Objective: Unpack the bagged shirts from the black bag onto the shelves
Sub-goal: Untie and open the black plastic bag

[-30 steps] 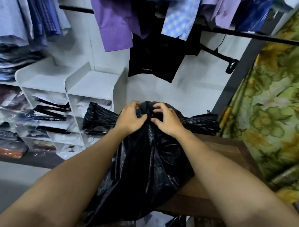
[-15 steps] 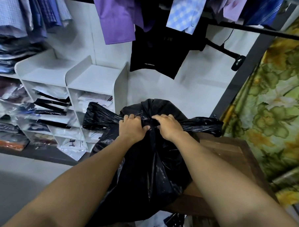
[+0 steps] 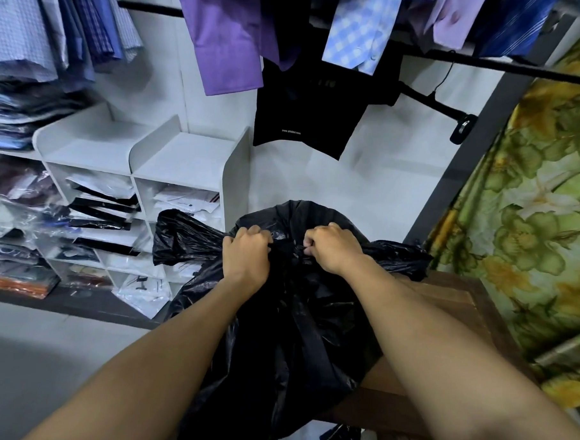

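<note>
A large black plastic bag (image 3: 287, 346) rests on a wooden table (image 3: 458, 299) in front of me, its top gathered. My left hand (image 3: 247, 255) grips the bunched plastic on the left of the top. My right hand (image 3: 333, 248) pinches the plastic on the right, a short gap apart. What the bag holds is hidden. White shelves (image 3: 186, 164) stand to the left, their lower cubbies stacked with bagged shirts (image 3: 98, 208).
Purple, blue and checked shirts (image 3: 227, 39) and a black garment (image 3: 324, 112) hang from a black rail overhead. A green floral curtain (image 3: 541, 215) fills the right side. More folded shirts (image 3: 8, 112) pile at the far left. White bagged items (image 3: 311, 438) lie below the table.
Both hands have slid down from the top knot and drawn apart, pulling the gathered plastic sideways. The view has tilted slightly downward.
</note>
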